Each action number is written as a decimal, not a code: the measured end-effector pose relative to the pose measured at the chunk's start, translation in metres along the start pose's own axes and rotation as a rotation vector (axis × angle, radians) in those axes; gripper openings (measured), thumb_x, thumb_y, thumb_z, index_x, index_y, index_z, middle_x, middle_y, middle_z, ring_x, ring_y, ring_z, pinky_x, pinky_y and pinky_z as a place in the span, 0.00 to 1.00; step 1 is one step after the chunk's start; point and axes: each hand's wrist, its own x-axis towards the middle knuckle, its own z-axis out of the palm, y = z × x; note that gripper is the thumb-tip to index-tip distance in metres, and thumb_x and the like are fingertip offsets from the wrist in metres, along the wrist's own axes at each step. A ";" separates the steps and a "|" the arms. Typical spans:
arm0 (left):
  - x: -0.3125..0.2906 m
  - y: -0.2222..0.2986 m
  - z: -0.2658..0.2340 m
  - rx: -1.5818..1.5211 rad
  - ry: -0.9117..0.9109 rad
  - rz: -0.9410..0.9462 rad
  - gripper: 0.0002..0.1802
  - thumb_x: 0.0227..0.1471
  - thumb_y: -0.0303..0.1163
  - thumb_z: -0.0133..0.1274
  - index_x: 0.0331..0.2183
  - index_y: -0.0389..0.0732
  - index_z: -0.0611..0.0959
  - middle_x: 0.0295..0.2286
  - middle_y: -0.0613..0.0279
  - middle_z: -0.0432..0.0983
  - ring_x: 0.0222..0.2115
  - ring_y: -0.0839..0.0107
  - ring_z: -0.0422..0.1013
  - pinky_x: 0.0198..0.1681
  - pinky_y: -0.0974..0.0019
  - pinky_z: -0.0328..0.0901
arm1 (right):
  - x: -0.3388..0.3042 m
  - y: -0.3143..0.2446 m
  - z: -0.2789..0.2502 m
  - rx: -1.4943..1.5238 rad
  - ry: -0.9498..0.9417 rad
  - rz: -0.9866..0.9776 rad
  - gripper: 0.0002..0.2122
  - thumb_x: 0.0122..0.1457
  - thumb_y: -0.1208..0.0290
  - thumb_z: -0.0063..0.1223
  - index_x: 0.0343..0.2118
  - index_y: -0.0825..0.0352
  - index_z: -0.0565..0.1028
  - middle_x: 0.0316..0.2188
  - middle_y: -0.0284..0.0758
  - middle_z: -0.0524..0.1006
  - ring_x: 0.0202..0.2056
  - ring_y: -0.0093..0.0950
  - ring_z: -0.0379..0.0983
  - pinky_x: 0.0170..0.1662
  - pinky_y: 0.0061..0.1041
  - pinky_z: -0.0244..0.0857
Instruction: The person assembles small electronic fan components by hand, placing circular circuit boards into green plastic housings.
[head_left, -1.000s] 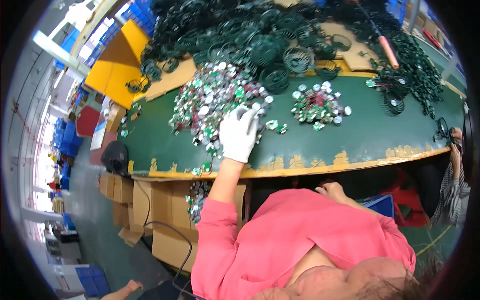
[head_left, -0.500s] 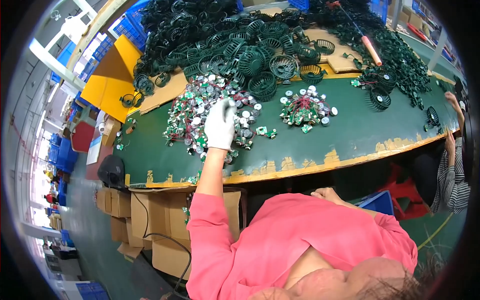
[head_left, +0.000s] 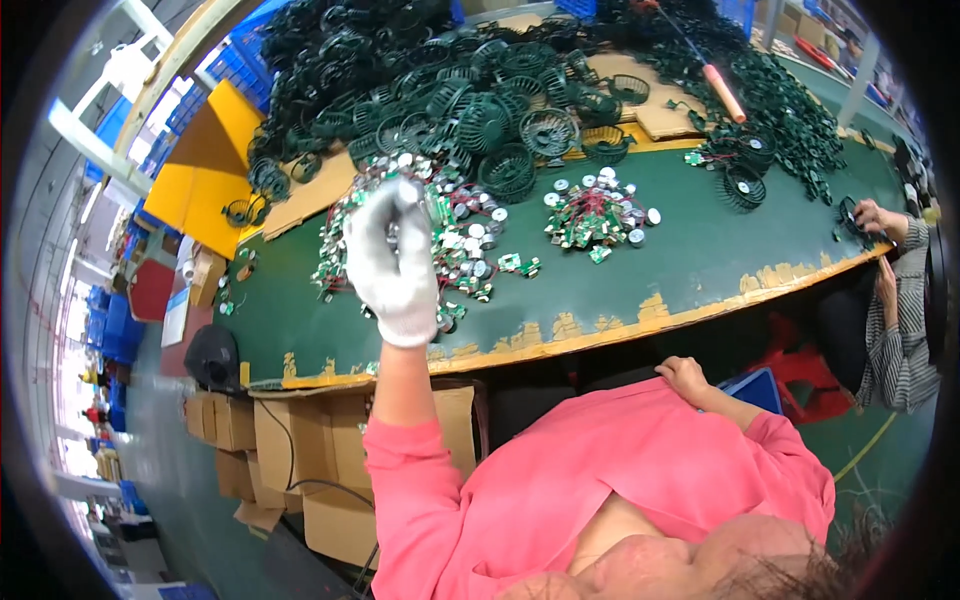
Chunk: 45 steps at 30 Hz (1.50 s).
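Note:
My left hand point(head_left: 393, 275), in a white glove, is raised over the near side of a heap of small silver motors with red wires and green circuit boards point(head_left: 455, 225). Its thumb and fingers curve round a gap, and their tips meet in a pinch. Blur hides what small thing, if any, sits between the tips. My bare right hand point(head_left: 685, 382) rests at my lap below the table edge, its fingers curled, with nothing visible in them. A smaller pile of wired motors point(head_left: 595, 215) lies to the right of the heap.
Dark green fan cages point(head_left: 500, 125) pile up along the back of the green table point(head_left: 640, 275). A screwdriver-like tool with a pink handle point(head_left: 724, 95) hangs above them. At the right a co-worker's hand point(head_left: 878, 220) touches a dark green part. Cardboard boxes point(head_left: 300, 430) stand below the table.
My left hand has drawn back from the motor heap, toward me and leftward. My right hand has shifted slightly right. The co-worker's hand has come down to the dark green part.

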 end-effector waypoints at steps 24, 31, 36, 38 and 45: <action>-0.082 -0.045 0.023 -0.072 -0.552 -1.054 0.20 0.55 0.44 0.46 0.42 0.39 0.74 0.23 0.65 0.73 0.18 0.83 0.59 0.21 0.79 0.54 | 0.295 -0.148 -0.177 -0.078 0.488 -0.495 0.10 0.52 0.69 0.53 0.33 0.70 0.76 0.31 0.44 0.77 0.36 0.42 0.73 0.40 0.36 0.66; -0.088 -0.005 -0.022 -0.142 -0.434 -1.080 0.17 0.54 0.37 0.48 0.43 0.38 0.74 0.23 0.69 0.71 0.19 0.86 0.60 0.19 0.81 0.52 | 0.314 -0.160 -0.166 -0.611 0.292 -0.219 0.24 0.50 0.47 0.55 0.37 0.66 0.74 0.34 0.45 0.78 0.39 0.39 0.75 0.43 0.38 0.66; -0.110 0.011 -0.037 -0.204 -0.435 -1.149 0.19 0.54 0.36 0.47 0.45 0.35 0.71 0.28 0.64 0.74 0.20 0.83 0.64 0.21 0.80 0.58 | 0.307 -0.130 -0.200 -0.428 0.384 -0.153 0.19 0.55 0.55 0.51 0.38 0.69 0.74 0.33 0.46 0.78 0.38 0.43 0.75 0.38 0.38 0.68; -0.120 0.007 -0.041 -0.228 -0.434 -1.175 0.20 0.55 0.36 0.46 0.46 0.34 0.71 0.27 0.63 0.74 0.20 0.82 0.64 0.22 0.79 0.60 | 0.269 -0.137 -0.216 -0.155 0.382 -0.440 0.17 0.58 0.61 0.49 0.42 0.70 0.73 0.31 0.45 0.78 0.34 0.44 0.75 0.38 0.37 0.68; -0.117 0.010 -0.030 -0.234 -0.470 -1.153 0.18 0.55 0.35 0.45 0.45 0.35 0.72 0.27 0.62 0.74 0.20 0.82 0.65 0.22 0.80 0.59 | 0.088 -0.197 -0.166 -0.115 -0.069 -1.022 0.12 0.46 0.75 0.59 0.36 0.63 0.74 0.33 0.34 0.72 0.42 0.34 0.69 0.54 0.40 0.57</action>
